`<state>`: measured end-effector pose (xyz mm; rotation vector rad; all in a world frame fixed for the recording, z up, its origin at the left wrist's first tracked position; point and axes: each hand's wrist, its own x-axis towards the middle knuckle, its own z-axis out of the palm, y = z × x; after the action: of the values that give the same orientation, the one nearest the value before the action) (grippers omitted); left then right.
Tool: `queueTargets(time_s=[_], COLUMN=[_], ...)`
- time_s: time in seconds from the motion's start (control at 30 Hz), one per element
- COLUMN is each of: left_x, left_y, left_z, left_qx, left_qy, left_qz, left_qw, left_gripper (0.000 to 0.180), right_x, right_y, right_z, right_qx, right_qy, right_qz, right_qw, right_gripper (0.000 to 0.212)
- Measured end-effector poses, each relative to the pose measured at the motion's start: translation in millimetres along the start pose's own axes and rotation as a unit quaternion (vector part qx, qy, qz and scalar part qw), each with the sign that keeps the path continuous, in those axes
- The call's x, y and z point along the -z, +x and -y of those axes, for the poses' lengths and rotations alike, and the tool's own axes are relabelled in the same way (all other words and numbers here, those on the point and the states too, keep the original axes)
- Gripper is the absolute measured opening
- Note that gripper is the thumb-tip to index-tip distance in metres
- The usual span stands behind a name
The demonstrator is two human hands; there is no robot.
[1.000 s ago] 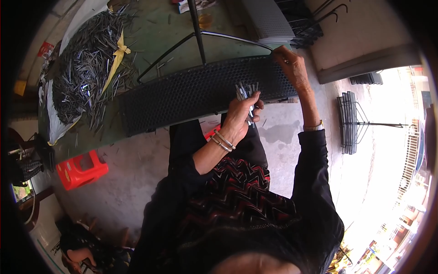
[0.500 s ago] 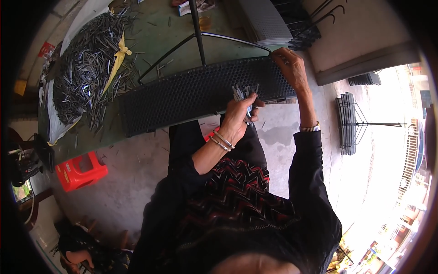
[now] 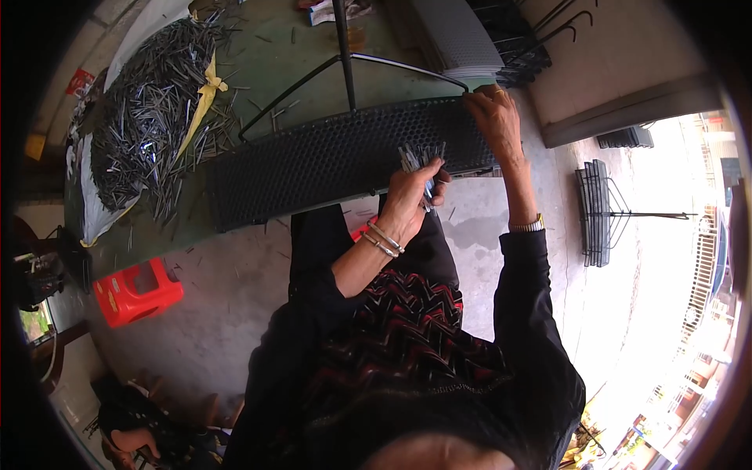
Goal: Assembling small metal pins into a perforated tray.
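Note:
My left hand (image 3: 411, 196) is closed around a bundle of thin grey metal strips (image 3: 423, 160), held upright over the near edge of a black perforated metal panel (image 3: 329, 157). The panel lies lengthwise across the table, with a black rod frame (image 3: 347, 78) meeting its far edge. At the panel's far right corner, by the end of one slanting rod, my right hand (image 3: 499, 125) has its fingers bent and pressed together. Whatever lies between those fingertips is hidden.
A heap of loose grey strips (image 3: 149, 117) in an opened white sack covers the left of the green table (image 3: 274, 47). Stacked perforated panels (image 3: 458, 39) stand at the back right. A red plastic stool (image 3: 141, 294) is on the floor at left; another rack (image 3: 597, 211) lies to the right.
The panel and its rod frame have shifted slightly to the right. My right hand's fingers have drawn in a little at the corner. My left hand is almost unmoved.

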<state>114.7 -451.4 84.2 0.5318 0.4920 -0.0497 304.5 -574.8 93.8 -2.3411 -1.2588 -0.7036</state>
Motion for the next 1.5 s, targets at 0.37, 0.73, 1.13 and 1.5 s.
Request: queueTargets(time_s=[0.37, 0.73, 1.13, 1.5], left_x=[-4.0, -9.0, -8.3, -6.3], left_y=[2.0, 6.0, 7.0, 4.1], left_z=[1.3, 3.3, 5.2, 1.3], left_qx=[-0.017, 0.022, 0.015, 0.008], left_qy=[0.05, 0.036, 0.037, 0.056], left_qz=[0.01, 0.021, 0.017, 0.025], left_qw=[0.999, 0.999, 0.999, 0.998], left_gripper=[0.012, 0.02, 0.016, 0.017], right_x=[59.7, 9.3, 2.4, 48.2], right_y=[-17.7, -3.8, -6.4, -11.0], right_z=[68.1, 14.6, 15.5, 47.6], right_qx=[-0.296, -0.229, -0.233, -0.257], right_qy=[0.421, 0.084, 0.086, 0.284], right_qz=[0.233, -0.108, -0.069, 0.164], right_qw=[0.825, 0.964, 0.966, 0.909], right_gripper=[0.013, 0.013, 0.019, 0.027])
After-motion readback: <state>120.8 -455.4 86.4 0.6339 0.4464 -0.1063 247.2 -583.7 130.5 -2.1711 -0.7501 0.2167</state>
